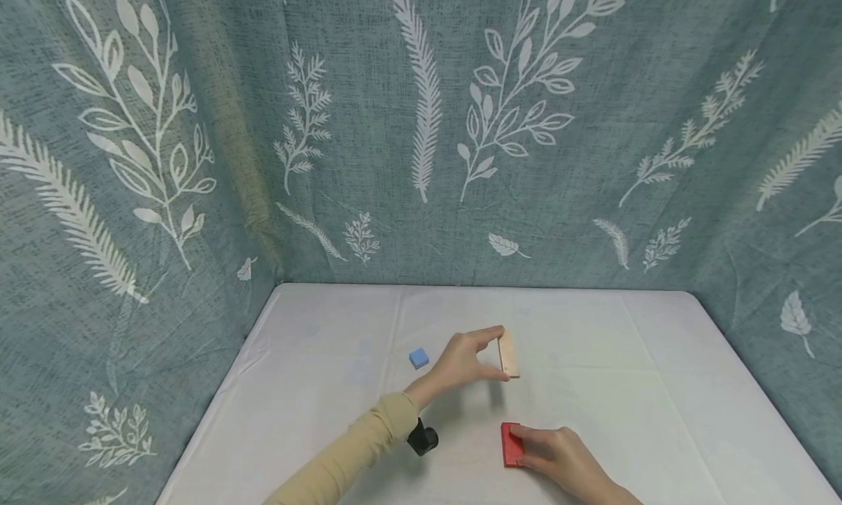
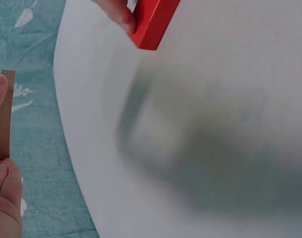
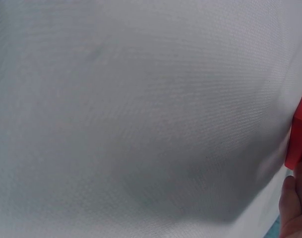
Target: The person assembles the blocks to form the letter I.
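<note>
Between thumb and fingers, my left hand (image 1: 463, 360) grips a plain wooden block (image 1: 509, 354) by its two ends. The left wrist view shows this narrow tan block (image 2: 6, 114) held above the table, with its shadow on the cloth. Nearer the front edge, my right hand (image 1: 562, 457) pinches a flat red block (image 1: 511, 446) from its right side. In the right wrist view only part of the red block (image 3: 299, 133) and a few fingers (image 3: 289, 201) show at the right edge.
A small blue block (image 1: 419, 357) lies left of my left hand on the white-covered table (image 1: 592, 359). A black camera (image 1: 422, 438) sits at the left wrist. Blue-green curtains (image 1: 368, 161) with white leaf prints hang behind the table and at its sides.
</note>
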Tool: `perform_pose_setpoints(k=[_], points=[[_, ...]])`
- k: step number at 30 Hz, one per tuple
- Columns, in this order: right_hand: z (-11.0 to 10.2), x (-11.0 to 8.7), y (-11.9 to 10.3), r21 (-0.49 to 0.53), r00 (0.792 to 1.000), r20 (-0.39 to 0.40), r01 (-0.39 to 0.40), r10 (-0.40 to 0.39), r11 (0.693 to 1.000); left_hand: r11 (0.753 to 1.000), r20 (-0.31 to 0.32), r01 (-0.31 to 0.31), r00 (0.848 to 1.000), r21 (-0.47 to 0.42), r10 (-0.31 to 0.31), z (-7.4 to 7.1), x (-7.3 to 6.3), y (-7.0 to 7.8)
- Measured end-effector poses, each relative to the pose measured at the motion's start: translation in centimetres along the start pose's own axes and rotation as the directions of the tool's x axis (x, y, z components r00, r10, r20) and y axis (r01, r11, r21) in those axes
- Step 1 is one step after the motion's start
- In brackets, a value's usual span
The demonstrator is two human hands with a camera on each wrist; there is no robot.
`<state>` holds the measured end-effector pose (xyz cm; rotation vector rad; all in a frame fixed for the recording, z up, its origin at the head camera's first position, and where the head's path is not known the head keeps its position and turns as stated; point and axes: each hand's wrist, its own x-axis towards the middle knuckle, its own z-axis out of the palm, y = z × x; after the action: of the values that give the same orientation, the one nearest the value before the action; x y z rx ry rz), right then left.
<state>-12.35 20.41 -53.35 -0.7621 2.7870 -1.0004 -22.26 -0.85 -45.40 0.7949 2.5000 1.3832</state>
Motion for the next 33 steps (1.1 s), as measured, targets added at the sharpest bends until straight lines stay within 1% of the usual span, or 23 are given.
perform_pose_setpoints(k=[5, 13, 21, 29, 33], points=[[0.1, -0.1, 0.0, -0.015, 0.999, -0.024, 0.022, -0.023, 1.000, 1.000, 0.010, -0.002, 1.000, 0.010, 0.001, 0.8, 0.0, -0.6], [0.0, -0.1, 0.1, -0.014, 1.000, -0.011, 0.007, -0.007, 1.000, 0.999, 0.028, -0.013, 1.000, 0.036, 0.012, 1.9, -0.1, -1.8], [0.1, -0.2, 0.1, -0.008, 1.000, -0.019, 0.021, -0.021, 1.000, 0.999, 0.064, 0.013, 0.998, 0.039, -0.015, 2.9, -0.5, -2.6], [0.2, -0.2, 0.1, -0.009, 0.999, -0.027, 0.024, -0.024, 1.000, 0.998, 0.067, 0.012, 0.998, 0.060, -0.016, 3.7, -0.7, -3.4], [0.3, -0.2, 0.3, -0.013, 0.998, -0.043, 0.037, -0.038, 0.999, 0.995, 0.068, 0.018, 0.997, 0.097, -0.025, 4.1, -0.9, -3.6]])
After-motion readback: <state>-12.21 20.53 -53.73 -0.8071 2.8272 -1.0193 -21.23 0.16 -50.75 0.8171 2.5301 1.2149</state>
